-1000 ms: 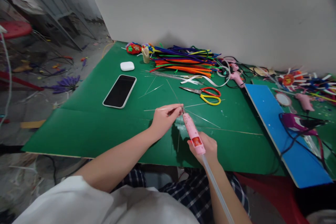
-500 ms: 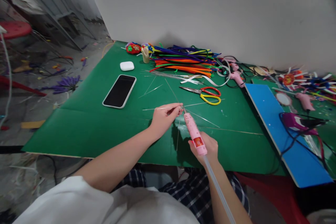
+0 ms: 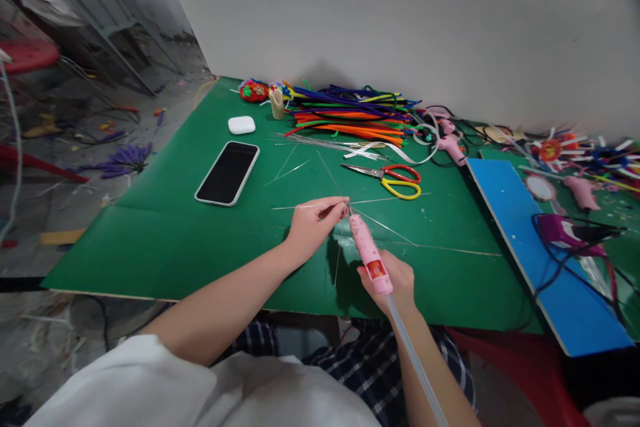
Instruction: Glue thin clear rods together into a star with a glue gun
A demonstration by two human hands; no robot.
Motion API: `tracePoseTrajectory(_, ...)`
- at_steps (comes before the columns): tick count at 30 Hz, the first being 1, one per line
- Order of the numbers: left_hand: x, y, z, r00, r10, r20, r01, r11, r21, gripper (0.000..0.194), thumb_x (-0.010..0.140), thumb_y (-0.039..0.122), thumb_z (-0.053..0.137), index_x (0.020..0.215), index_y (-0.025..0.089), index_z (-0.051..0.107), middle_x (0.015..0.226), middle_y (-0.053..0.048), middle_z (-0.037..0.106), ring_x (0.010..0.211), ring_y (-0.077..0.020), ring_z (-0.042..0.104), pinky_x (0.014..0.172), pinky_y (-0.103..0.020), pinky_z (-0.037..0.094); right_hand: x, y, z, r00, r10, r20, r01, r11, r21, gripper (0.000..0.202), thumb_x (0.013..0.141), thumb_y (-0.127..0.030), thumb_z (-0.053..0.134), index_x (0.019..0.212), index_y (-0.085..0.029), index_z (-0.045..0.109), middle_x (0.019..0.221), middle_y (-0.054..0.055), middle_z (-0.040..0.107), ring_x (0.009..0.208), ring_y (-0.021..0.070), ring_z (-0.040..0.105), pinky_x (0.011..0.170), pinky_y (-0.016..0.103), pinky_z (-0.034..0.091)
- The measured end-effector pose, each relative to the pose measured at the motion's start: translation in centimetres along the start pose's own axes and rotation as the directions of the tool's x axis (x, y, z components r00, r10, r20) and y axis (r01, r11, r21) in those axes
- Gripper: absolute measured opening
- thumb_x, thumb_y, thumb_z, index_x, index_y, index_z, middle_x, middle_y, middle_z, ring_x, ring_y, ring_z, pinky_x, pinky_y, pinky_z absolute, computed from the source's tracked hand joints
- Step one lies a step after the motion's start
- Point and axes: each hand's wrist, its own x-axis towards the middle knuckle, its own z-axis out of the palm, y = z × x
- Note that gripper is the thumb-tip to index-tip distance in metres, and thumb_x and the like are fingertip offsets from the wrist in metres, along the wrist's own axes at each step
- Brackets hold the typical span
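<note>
One glue gun (image 3: 367,248) in right hand (image 3: 399,280)

With the middle of the view as dial centre, a pale-edged phone (image 3: 227,174) lies flat at 9 o'clock, with a white rounded case (image 3: 241,125) apart from it at 10. A corded purple device (image 3: 554,230) rests on a blue board (image 3: 521,228) between 3 and 4. Off the table, a purple spiky bundle (image 3: 124,161) lies on the floor at 9, and a red stool (image 3: 30,55) stands at 10.

Left hand (image 3: 313,223) pinched, right hand (image 3: 401,277) curled.
</note>
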Motion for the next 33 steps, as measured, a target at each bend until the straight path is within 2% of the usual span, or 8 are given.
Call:
tracePoseTrajectory(7,0.03,0.3,-0.1,1.0,-0.012,-0.011,0.012,1.0,-0.021,0.025,0.076,0.029,0.055,0.091,0.012,0.067,0.075,-0.005,0.068,0.065,-0.0128,0.063,0.065,-0.025,0.054,-0.01,0.03,0.01,1.0,-0.016,-0.004,0.015,1.0,-0.016,0.02,0.08,-0.035,0.051,0.076,-0.015,0.054,0.055,-0.001,0.05,0.047,0.0091,0.047,0.048,0.021,0.035)
tracePoseTrajectory(20,-0.05,0.25,-0.1,0.999,0.046,0.0,-0.045,0.997,0.065,0.022,0.077,0.028,0.053,0.088,0.015,0.068,0.08,-0.005,0.068,0.065,-0.0123,0.063,0.065,-0.025,0.054,0.08,-0.01,-0.03,1.0,-0.017,0.009,0.017,1.0,-0.009,0.021,0.081,-0.036,0.05,0.077,-0.016,0.055,0.055,-0.001,0.052,0.047,0.0095,0.048,0.047,0.021,0.035)
tracePoseTrajectory(33,-0.02,0.39,-0.2,1.0,-0.01,-0.01,0.01,1.0,0.001,0.026,0.077,0.029,0.054,0.092,0.012,0.066,0.077,-0.006,0.069,0.067,-0.0142,0.064,0.067,-0.027,0.055,0.02,0.03,0.08,0.999,-0.016,-0.028,0.015,0.999,-0.029,0.022,0.08,-0.036,0.051,0.076,-0.015,0.055,0.054,-0.001,0.051,0.047,0.009,0.048,0.047,0.021,0.035)
